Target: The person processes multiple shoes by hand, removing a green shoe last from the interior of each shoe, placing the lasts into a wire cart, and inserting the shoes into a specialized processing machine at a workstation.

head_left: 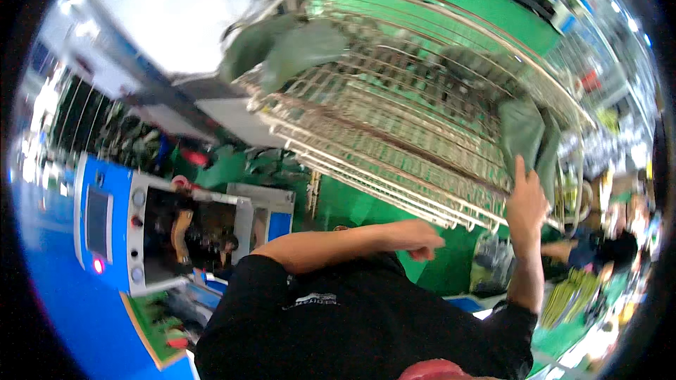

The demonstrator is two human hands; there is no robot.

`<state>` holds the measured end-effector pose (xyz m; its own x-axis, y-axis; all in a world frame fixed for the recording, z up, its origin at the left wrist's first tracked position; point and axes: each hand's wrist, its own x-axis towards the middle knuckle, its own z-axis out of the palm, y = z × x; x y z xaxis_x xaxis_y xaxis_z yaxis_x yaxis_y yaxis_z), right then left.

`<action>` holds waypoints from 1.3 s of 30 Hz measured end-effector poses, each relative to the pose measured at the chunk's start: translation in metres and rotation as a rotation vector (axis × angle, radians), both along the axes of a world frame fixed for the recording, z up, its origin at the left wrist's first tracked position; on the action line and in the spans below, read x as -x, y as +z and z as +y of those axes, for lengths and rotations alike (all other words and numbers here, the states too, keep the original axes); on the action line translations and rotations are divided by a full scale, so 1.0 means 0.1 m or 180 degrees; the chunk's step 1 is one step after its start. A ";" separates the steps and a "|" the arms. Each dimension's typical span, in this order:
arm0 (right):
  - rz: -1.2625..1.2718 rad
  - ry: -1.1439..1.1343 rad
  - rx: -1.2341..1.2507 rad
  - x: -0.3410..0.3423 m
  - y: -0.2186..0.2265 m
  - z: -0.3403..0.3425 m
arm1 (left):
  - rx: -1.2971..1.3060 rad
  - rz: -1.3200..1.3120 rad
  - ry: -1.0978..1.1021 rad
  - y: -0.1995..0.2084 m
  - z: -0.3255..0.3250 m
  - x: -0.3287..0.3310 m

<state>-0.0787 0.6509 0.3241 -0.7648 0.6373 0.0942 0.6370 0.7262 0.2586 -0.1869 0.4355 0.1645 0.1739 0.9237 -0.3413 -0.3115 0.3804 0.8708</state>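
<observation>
More green pieces (pixel 303 53) lie over the far left end of the wire rack (pixel 398 145), and a blue machine (pixel 127 236) stands to the left. The rack spans the person's front above a green floor (pixel 345 200). The right hand (pixel 528 200) reaches out to the green piece (pixel 522 130) at the rack's right end, index finger extended against it; whether it grips, I cannot tell. The left hand (pixel 419 239), blurred, is bent across the body, fingers curled in.

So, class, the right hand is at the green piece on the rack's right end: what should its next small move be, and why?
Perhaps close the right hand gently on the green piece: its extended index finger already overlaps the piece's lower part in view, though contact is unclear.
</observation>
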 end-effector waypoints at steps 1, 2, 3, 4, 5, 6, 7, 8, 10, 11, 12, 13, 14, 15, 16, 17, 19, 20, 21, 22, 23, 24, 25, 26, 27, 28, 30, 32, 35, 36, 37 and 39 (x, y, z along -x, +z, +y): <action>0.0153 0.0116 0.0106 -0.01 0.02 0.00 | 0.0461 -0.0298 0.0714 -0.14 -0.43 0.15; 0.0180 0.0113 0.0346 0.02 0.04 0.00 | 0.0929 -0.0505 0.1202 -0.29 -0.86 0.32; 0.0288 0.0252 0.0452 -0.06 0.11 -0.02 | 0.1062 -0.0729 0.1714 -0.26 -1.32 0.47; 0.0159 0.0064 0.0553 -0.07 0.20 -0.07 | 0.1120 -0.0789 0.2317 -0.29 -1.79 0.55; 0.0170 0.0414 0.0291 -0.15 0.14 0.00 | 0.1059 -0.1103 0.2927 -0.42 -2.28 0.54; 0.0323 0.0187 0.0203 -0.10 0.16 -0.08 | 0.1307 -0.1019 0.3491 -0.22 -2.66 0.52; 0.0967 0.0368 0.0008 -0.02 0.02 -0.05 | 0.1313 -0.0936 0.3946 -0.42 -3.11 0.37; 0.1538 0.0376 0.0422 0.09 -0.12 0.09 | 0.1232 -0.0634 0.4400 -0.29 -3.45 0.17; 0.2391 -0.0185 0.0221 0.50 -0.32 -0.28 | 0.1569 -0.0506 0.5300 -0.62 -3.92 -0.27; 0.2723 0.0026 0.0451 0.75 -0.47 -0.44 | 0.1816 -0.0386 0.6003 -0.82 -4.06 -0.50; 0.2724 0.0677 0.0829 1.01 -0.50 -0.83 | 0.1765 -0.0591 0.6248 -0.83 -4.15 -0.68; 0.2702 0.1293 0.1203 1.18 -0.56 -1.24 | 0.1697 -0.0785 0.6464 -0.85 -4.28 -0.94; 0.2349 0.1990 0.1997 1.41 -0.67 -1.52 | 0.1652 -0.1037 0.6745 -0.92 -4.46 -1.23; 0.1892 0.2650 0.2709 1.56 -0.81 -1.78 | 0.1570 -0.1326 0.6973 -1.13 -4.53 -1.56; 0.1366 0.3263 0.2684 1.67 -0.89 -2.15 | 0.1464 -0.1602 0.7147 -1.27 -4.60 -1.80; 0.0826 0.3810 0.2580 1.75 -0.92 -2.55 | 0.1789 -0.1463 0.7276 -1.27 -4.70 -2.04; -0.0046 0.4639 0.2301 1.72 -0.92 -3.37 | 0.2588 -0.0960 0.7757 -1.75 -4.95 -2.75; -0.0353 0.4699 0.2548 1.85 -1.03 -3.73 | 0.4043 0.0182 0.7625 -1.94 -5.08 -2.95; -0.0629 0.4689 0.2765 1.83 -1.09 -4.05 | 0.5411 0.1390 0.7064 -2.03 -5.22 -3.16; -0.0868 0.4626 0.2954 1.76 -1.15 -4.34 | 0.5323 0.0931 0.7591 -1.82 -5.38 -3.26; -0.0996 0.4900 0.2866 1.69 -1.23 -4.66 | 0.5235 0.0452 0.8108 -1.56 -5.57 -3.37; -0.1147 0.5165 0.2770 1.63 -1.32 -4.92 | 0.5682 0.1118 0.8064 -1.61 -5.72 -3.48; -0.1291 0.5413 0.2666 1.54 -1.37 -5.16 | 0.6105 0.1817 0.7934 -1.66 -5.88 -3.58; -0.1536 0.5610 0.2646 1.45 -1.38 -5.43 | 0.5936 0.1445 0.8018 -1.62 -6.06 -3.62; -0.1781 0.5789 0.2621 1.34 -1.39 -5.68 | 0.5987 0.1714 0.7822 -1.87 -6.22 -3.71; -0.2000 0.5930 0.2605 1.22 -1.41 -5.86 | 0.5601 0.1562 0.8011 -2.00 -6.36 -3.73; -0.2352 0.5767 0.2783 1.01 -1.51 -6.08 | 0.5137 0.1159 0.8162 -2.18 -6.55 -3.68; -0.2864 0.5265 0.2728 0.76 -1.46 -6.24 | 0.5402 0.0856 0.7851 -1.97 -6.63 -3.59; -0.3201 0.5638 0.2392 0.75 -1.66 -6.24 | 0.5830 0.1137 0.7827 -1.99 -6.56 -3.59; -0.3363 0.5392 0.2077 0.72 -1.62 -6.28 | 0.5872 0.1045 0.7786 -1.98 -6.58 -3.59; -0.3342 0.5381 0.1985 0.73 -1.68 -6.28 | 0.5914 0.0949 0.7748 -1.97 -6.60 -3.60; -0.3301 0.5399 0.1776 0.82 -1.83 -6.24 | 0.5361 0.0526 0.8087 -1.94 -6.67 -3.68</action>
